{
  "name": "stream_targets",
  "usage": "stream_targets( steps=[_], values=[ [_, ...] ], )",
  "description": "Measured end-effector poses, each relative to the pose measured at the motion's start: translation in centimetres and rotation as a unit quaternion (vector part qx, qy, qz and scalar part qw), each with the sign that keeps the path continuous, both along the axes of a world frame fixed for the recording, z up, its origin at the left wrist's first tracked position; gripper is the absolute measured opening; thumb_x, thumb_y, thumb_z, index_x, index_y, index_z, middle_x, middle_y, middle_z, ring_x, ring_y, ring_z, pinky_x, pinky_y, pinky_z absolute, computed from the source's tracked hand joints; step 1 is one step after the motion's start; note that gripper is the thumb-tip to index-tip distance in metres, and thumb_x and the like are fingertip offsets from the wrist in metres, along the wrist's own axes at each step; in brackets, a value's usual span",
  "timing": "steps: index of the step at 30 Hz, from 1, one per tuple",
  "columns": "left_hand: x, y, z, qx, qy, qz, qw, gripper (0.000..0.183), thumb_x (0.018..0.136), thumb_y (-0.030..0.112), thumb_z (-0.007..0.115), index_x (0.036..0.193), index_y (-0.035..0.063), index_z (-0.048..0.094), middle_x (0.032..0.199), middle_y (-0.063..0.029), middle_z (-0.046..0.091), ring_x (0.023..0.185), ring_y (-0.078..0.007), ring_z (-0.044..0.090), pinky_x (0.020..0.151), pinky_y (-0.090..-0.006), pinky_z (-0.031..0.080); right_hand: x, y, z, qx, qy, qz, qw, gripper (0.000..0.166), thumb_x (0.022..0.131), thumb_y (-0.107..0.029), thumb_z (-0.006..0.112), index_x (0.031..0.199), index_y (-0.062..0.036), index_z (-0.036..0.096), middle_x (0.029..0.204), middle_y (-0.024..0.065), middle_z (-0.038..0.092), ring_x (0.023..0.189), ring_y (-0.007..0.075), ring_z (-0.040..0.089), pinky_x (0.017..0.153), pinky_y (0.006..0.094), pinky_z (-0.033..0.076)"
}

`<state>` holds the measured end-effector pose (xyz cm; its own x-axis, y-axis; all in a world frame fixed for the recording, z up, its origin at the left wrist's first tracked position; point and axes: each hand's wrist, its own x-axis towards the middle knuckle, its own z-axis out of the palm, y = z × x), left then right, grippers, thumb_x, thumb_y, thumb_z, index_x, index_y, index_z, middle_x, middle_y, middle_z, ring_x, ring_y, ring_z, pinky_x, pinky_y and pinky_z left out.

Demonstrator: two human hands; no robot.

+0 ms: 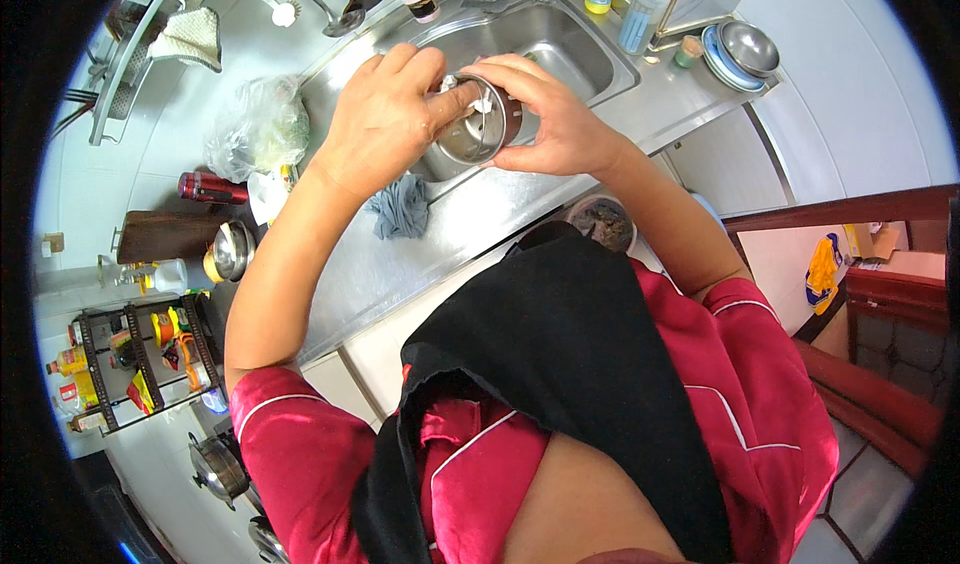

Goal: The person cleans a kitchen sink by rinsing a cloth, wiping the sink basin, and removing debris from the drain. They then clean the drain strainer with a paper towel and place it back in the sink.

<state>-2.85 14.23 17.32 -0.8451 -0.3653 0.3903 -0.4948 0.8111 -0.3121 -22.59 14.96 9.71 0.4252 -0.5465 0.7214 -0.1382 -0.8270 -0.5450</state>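
Observation:
My right hand [553, 117] grips a metal cylindrical cup [466, 142] from its right side. Slots show in the cup's wall, and its mouth is tilted up towards me. Fingers of my left hand [382, 117] reach into the mouth, pinching a crumpled white wad [482, 104], probably tissue or cloth. Part of the wad pokes out by the rim, and the fingertips inside are partly hidden. Both hands are held over the near side of a stainless steel sink [581, 46]. Below my left hand, a crumpled grey-blue cloth [401, 207] lies on the steel counter [480, 219].
Left stand a clear plastic bag [259, 125] with greens, a red flask [212, 188] and a dark cutting board [176, 235]. Stacked bowls [746, 50] and a blue-capped bottle [643, 16] are at the right. A bucket [602, 222] sits below the counter edge.

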Motion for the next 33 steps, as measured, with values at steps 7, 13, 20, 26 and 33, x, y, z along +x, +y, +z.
stream_targets(
  steps=[7, 13, 20, 26, 33],
  values=[
    [-0.2, 1.0, -2.0, 0.109, 0.048, 0.117, 0.986, 0.016, 0.073, 0.019, 0.063, 0.088, 0.0131, 0.069, 0.085, -0.0088, 0.048, 0.083, -0.0255, 0.047, 0.07, -0.0354, 0.042, 0.2, -0.6, -1.2, -0.052, 0.008, -0.034, 0.998, 0.067, 0.057, -0.008, 0.071, 0.118, 0.0006, 0.045, 0.114, 0.0165, 0.047, 0.103, 0.0305, 0.048, 0.088, 0.0353, 0.041],
    [-0.8, 1.4, -5.4, 0.279, 0.158, 0.164, 0.933, 0.019, 0.083, 0.019, 0.058, 0.091, 0.0043, 0.066, 0.11, -0.0225, 0.045, 0.106, -0.0343, 0.04, 0.09, -0.0386, 0.035, 0.2, -0.9, -2.6, -0.112, 0.035, -0.084, 0.99, 0.066, 0.058, -0.008, 0.071, 0.118, 0.0009, 0.045, 0.114, 0.0155, 0.047, 0.105, 0.0302, 0.048, 0.091, 0.0367, 0.039],
    [1.1, -0.1, -7.8, 0.518, 0.38, 0.157, 0.75, 0.022, 0.085, 0.021, 0.057, 0.09, 0.0018, 0.065, 0.115, -0.0157, 0.047, 0.117, -0.0218, 0.036, 0.094, -0.0329, 0.031, -0.6, -1.3, -5.1, -0.089, 0.015, -0.101, 0.991, 0.066, 0.059, -0.008, 0.072, 0.118, 0.0012, 0.044, 0.118, 0.0147, 0.046, 0.11, 0.0289, 0.046, 0.099, 0.0389, 0.035],
    [0.2, -0.2, -9.7, 0.381, 0.433, 0.149, 0.803, 0.02, 0.086, 0.02, 0.056, 0.095, 0.0047, 0.065, 0.124, -0.0143, 0.044, 0.118, -0.0244, 0.037, 0.099, -0.0357, 0.026, -1.0, -1.6, -5.3, -0.085, 0.006, -0.091, 0.992, 0.067, 0.057, -0.004, 0.072, 0.117, 0.0006, 0.044, 0.119, 0.0153, 0.045, 0.112, 0.0288, 0.045, 0.101, 0.0389, 0.035],
    [-2.9, 1.2, -12.0, 0.201, 0.27, 0.161, 0.928, 0.014, 0.082, 0.017, 0.058, 0.088, 0.0057, 0.066, 0.116, -0.0184, 0.045, 0.112, -0.0342, 0.036, 0.096, -0.0419, 0.028, -2.2, -2.0, -7.6, -0.073, 0.03, -0.109, 0.991, 0.064, 0.059, -0.006, 0.07, 0.117, 0.0002, 0.045, 0.119, 0.0172, 0.045, 0.11, 0.0312, 0.046, 0.096, 0.0383, 0.038]
  ],
)
